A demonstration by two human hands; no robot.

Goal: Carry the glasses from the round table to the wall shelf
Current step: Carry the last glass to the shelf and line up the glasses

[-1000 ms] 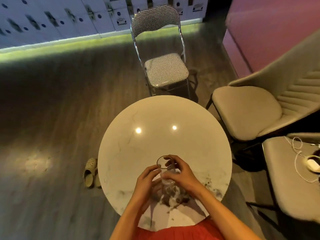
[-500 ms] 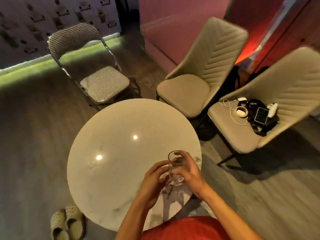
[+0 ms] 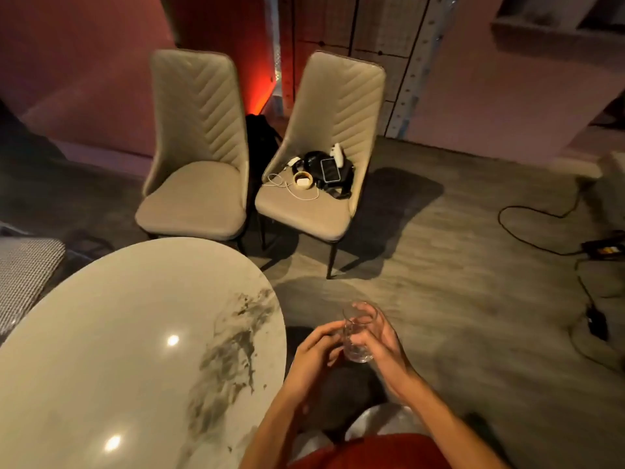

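Glass (image 3: 359,336): clear tumbler, upright, held in the air at about 5 o'clock in my view. It is off the surface, just past its rim, with the floor below it.
Right hand (image 3: 384,348): comes at the glass from its 3 o'clock side. I see the fingers (image 3: 381,321) curled round the far wall and the thumb across the near wall, a closed grip on the glass.
Left hand (image 3: 313,355): sits at the glass's 9 o'clock. Its fingers (image 3: 326,330) are bent and the tips touch the lower side of the glass. The palm stays apart from it.
Surface (image 3: 118,333): round, pale marble-look top filling 7 to 9 o'clock of my view. Dark veining runs near its 3 o'clock edge, and two bright light spots reflect off it.
Left chair (image 3: 192,198): beige, padded, at 12 o'clock beyond the surface, with a bare seat.
Right chair (image 3: 304,214): same make, just beside the first at its 3 o'clock. On the seat lie a phone (image 3: 330,169) face up on something black, and a white cable (image 3: 297,192) — the smaller bits I can't make out.
Floor (image 3: 456,299): grey wood-look planks. A black cord (image 3: 527,228) trails at 3 o'clock.
Red garment (image 3: 365,451): at 6 o'clock, under both forearms.
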